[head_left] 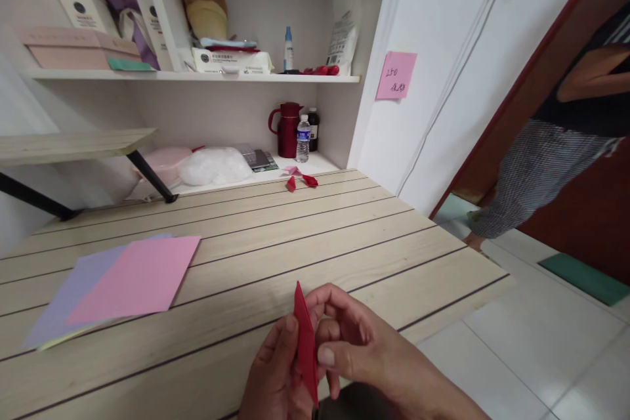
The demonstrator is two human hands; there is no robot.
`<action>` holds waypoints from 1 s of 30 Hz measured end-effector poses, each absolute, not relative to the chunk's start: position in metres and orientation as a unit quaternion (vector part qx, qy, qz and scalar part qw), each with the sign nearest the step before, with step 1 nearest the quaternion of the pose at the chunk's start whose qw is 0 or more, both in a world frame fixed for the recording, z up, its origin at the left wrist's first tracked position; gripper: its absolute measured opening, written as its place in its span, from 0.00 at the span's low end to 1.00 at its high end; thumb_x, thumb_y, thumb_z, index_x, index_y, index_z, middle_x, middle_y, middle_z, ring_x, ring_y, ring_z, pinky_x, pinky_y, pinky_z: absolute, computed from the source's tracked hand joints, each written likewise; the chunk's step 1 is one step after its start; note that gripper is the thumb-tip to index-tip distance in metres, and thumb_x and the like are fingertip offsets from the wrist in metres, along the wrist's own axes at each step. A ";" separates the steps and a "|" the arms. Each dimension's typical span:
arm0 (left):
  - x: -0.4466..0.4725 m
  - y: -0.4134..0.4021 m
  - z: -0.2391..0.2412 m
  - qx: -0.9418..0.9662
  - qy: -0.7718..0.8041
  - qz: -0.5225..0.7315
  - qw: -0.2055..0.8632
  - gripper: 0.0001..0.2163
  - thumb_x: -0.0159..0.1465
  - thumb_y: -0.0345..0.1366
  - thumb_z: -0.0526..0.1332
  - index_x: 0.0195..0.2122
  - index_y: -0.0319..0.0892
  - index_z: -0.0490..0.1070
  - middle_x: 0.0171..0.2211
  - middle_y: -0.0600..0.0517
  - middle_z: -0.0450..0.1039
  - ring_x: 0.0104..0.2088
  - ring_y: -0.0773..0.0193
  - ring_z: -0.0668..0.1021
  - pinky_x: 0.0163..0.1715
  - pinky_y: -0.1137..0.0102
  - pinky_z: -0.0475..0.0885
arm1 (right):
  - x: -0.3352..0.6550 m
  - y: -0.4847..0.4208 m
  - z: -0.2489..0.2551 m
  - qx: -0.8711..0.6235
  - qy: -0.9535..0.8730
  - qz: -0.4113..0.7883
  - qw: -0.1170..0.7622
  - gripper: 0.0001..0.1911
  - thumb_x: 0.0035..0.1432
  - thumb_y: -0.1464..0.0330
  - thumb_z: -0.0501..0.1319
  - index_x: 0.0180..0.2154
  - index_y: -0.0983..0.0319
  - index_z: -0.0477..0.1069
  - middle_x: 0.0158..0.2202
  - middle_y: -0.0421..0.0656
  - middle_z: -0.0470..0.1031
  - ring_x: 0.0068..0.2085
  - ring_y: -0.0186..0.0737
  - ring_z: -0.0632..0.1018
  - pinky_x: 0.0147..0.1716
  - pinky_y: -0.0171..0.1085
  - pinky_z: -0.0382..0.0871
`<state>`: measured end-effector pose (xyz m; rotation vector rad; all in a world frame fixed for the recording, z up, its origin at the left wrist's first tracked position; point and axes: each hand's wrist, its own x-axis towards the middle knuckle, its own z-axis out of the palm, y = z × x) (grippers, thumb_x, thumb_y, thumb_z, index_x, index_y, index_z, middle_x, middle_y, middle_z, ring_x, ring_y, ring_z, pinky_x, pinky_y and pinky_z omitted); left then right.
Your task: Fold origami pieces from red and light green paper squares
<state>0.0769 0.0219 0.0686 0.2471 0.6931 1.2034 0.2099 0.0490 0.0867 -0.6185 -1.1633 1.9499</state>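
A piece of folded red paper [306, 351] stands nearly edge-on to me, low in the middle of the head view. My left hand [273, 367] pinches it from the left, the thumb pressed near its upper part. On the other side, my right hand [352, 338] has its fingers curled against the paper, with the thumb close to its right face. Part of the right fingertips is hidden behind the sheet. To the left on the table lie a pink sheet [142, 275] and a lilac sheet [63, 308], overlapping.
Small red folded paper pieces [310, 180] lie at the table's [236, 289] far edge. Behind stands a shelf with a red jug [288, 131] and a water bottle [303, 141]. A small raised stand [73, 144] is at left. Another person [536, 144] stands at right.
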 end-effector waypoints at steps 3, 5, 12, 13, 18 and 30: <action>0.079 0.022 0.069 0.110 0.329 0.568 0.746 0.18 0.53 0.47 0.72 0.38 0.39 0.80 0.36 0.44 0.81 0.38 0.55 0.81 0.36 0.66 0.74 | 0.211 0.049 0.086 -0.245 -0.453 0.767 0.383 0.22 0.50 0.66 0.73 0.45 0.61 0.67 0.31 0.38 0.74 0.28 0.31 0.76 0.25 0.28 0.67; 0.079 0.022 0.068 0.106 0.340 0.573 0.738 0.18 0.53 0.47 0.72 0.38 0.39 0.80 0.37 0.43 0.81 0.39 0.54 0.81 0.37 0.65 0.74 | 0.211 0.049 0.086 -0.249 -0.451 0.767 0.383 0.22 0.51 0.66 0.72 0.45 0.61 0.67 0.32 0.38 0.74 0.28 0.31 0.75 0.26 0.29 0.66; 0.077 0.023 0.066 0.102 0.353 0.571 0.734 0.14 0.50 0.39 0.75 0.37 0.40 0.79 0.37 0.44 0.81 0.39 0.53 0.82 0.38 0.64 0.75 | 0.213 0.047 0.085 -0.280 -0.455 0.760 0.372 0.23 0.50 0.68 0.72 0.46 0.60 0.67 0.33 0.40 0.74 0.30 0.32 0.75 0.27 0.29 0.64; 0.077 0.023 0.065 0.104 0.352 0.569 0.736 0.14 0.50 0.39 0.75 0.36 0.41 0.79 0.37 0.45 0.81 0.39 0.53 0.82 0.38 0.64 0.75 | 0.214 0.047 0.085 -0.282 -0.456 0.758 0.372 0.22 0.51 0.67 0.72 0.46 0.60 0.68 0.33 0.39 0.74 0.30 0.32 0.75 0.27 0.29 0.64; 0.080 0.023 0.065 0.110 0.331 0.582 0.735 0.17 0.50 0.46 0.74 0.36 0.40 0.79 0.32 0.45 0.81 0.36 0.54 0.81 0.37 0.64 0.74 | 0.213 0.045 0.086 -0.277 -0.461 0.751 0.384 0.19 0.53 0.66 0.71 0.46 0.61 0.69 0.32 0.38 0.72 0.31 0.32 0.74 0.30 0.30 0.64; 0.083 0.018 0.076 0.113 0.350 0.591 0.718 0.12 0.52 0.43 0.73 0.32 0.42 0.79 0.33 0.46 0.82 0.38 0.53 0.82 0.39 0.64 0.75 | 0.216 0.043 0.082 -0.290 -0.446 0.760 0.373 0.26 0.49 0.64 0.73 0.48 0.59 0.69 0.33 0.39 0.71 0.33 0.35 0.72 0.33 0.34 0.64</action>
